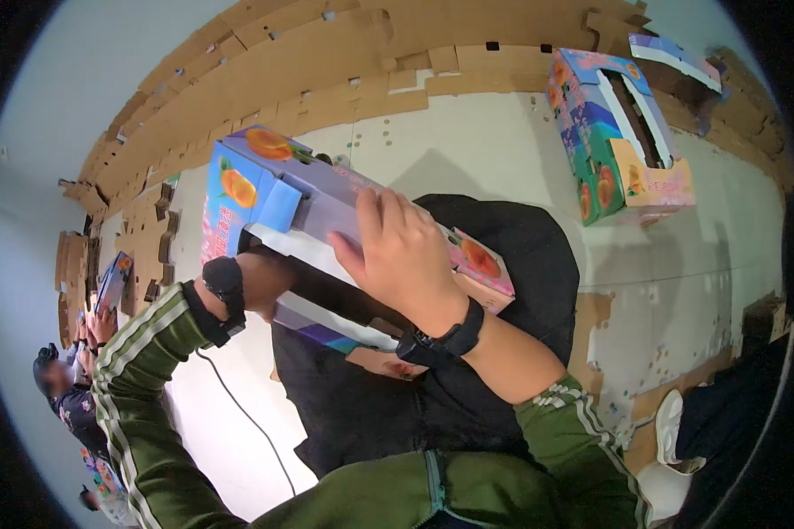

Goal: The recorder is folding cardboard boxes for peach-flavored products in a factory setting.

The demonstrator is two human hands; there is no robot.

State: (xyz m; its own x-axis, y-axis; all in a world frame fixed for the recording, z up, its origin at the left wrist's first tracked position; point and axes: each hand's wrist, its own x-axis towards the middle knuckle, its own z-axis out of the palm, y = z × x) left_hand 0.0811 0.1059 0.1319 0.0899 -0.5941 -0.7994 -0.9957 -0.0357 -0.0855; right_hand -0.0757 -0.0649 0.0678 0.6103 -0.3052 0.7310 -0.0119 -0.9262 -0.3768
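Observation:
A long colourful cardboard box (265, 189), printed with orange fruit on blue and purple, lies across my lap. My right hand (397, 256) presses flat on its top side, fingers spread over the edge. My left hand (260, 278) reaches into the box's open side and is mostly hidden inside; only the wrist with a black band shows. Both forearms wear green sleeves with white stripes, and each wrist carries a black band.
A finished box of the same print (617, 141) stands on the pale floor at the upper right. Flat brown cardboard sheets (326, 62) line the far edge. Another person (71, 388) sits at the left with a box. A black cable (247, 414) runs across the floor.

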